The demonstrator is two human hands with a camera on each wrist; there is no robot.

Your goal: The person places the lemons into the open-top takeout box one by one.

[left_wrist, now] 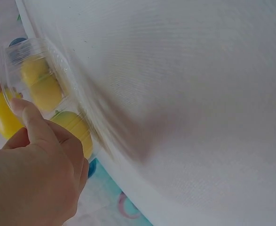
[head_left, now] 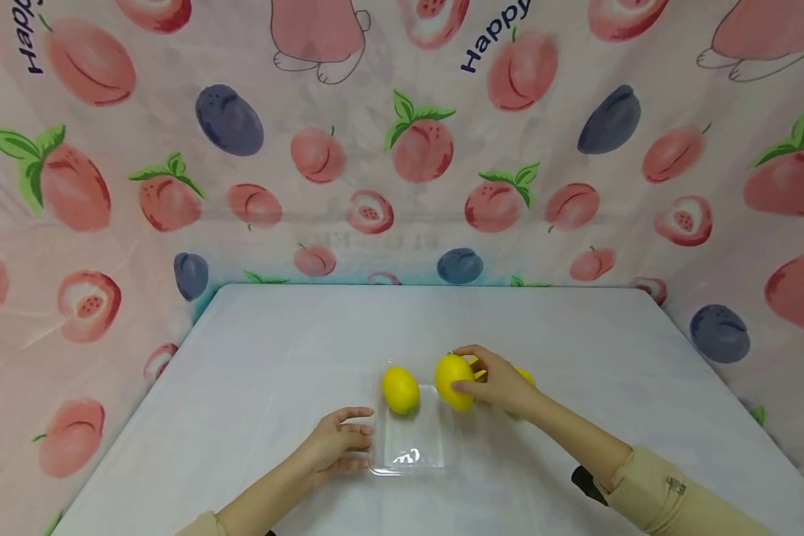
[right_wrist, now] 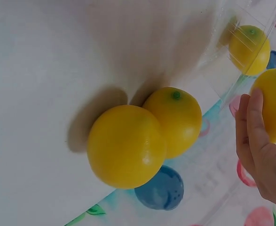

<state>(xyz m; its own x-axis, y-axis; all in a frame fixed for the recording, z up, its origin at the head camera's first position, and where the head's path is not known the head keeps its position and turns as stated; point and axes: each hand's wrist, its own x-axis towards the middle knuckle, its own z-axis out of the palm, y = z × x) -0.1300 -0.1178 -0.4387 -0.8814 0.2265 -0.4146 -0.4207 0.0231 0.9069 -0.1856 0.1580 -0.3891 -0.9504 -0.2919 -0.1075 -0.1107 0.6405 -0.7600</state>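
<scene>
My right hand [head_left: 502, 385] holds a yellow lemon [head_left: 450, 381] between thumb and fingers, above the right side of a clear plastic tray [head_left: 412, 450]. Inside the tray, toward its far left corner, lies another lemon [head_left: 400, 391]. At the tray's left wall is my left hand [head_left: 338, 444], its fingers extended and their tips right at the side; the left wrist view has a fingertip against the clear plastic. Two more lemons, one nearer [right_wrist: 126, 147] and one behind it [right_wrist: 177, 125], sit side by side on the table, mostly hidden behind my right hand in the head view.
A white-covered table [head_left: 275, 335] carries everything. Behind it hangs a fruit-print cloth [head_left: 375, 253] that also runs down both sides. A dark object [head_left: 587, 485] shows under the right sleeve.
</scene>
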